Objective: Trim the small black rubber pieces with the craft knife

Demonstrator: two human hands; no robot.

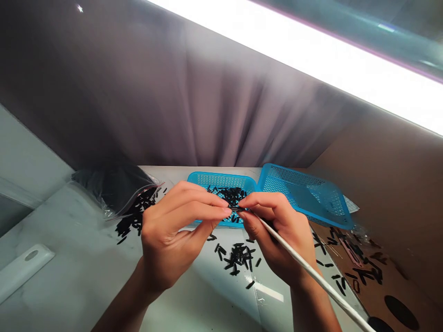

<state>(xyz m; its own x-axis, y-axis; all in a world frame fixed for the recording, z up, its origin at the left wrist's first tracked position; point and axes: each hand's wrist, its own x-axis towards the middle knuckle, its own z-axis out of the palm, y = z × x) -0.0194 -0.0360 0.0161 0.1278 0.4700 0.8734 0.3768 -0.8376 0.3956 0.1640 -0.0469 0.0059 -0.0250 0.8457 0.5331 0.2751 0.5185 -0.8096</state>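
Note:
My left hand (180, 226) and my right hand (280, 230) meet in the middle, above a blue plastic basket (221, 177). Between their fingertips they pinch a small black strip (237, 209), one end in each hand. Behind and below it, many similar black pieces (230, 194) lie in the basket. Under my hands, a loose heap of black pieces (239, 257) rests on the white tabletop. The palms and some fingers are turned away from view.
A zip bag (114, 184) of black pieces spills onto the table at left. A second blue basket (304, 189) stands at right. Scattered pieces lie on brown board (377, 295). A white cable (311, 269) crosses over my right wrist. A white handle-like object (26, 272) lies at left.

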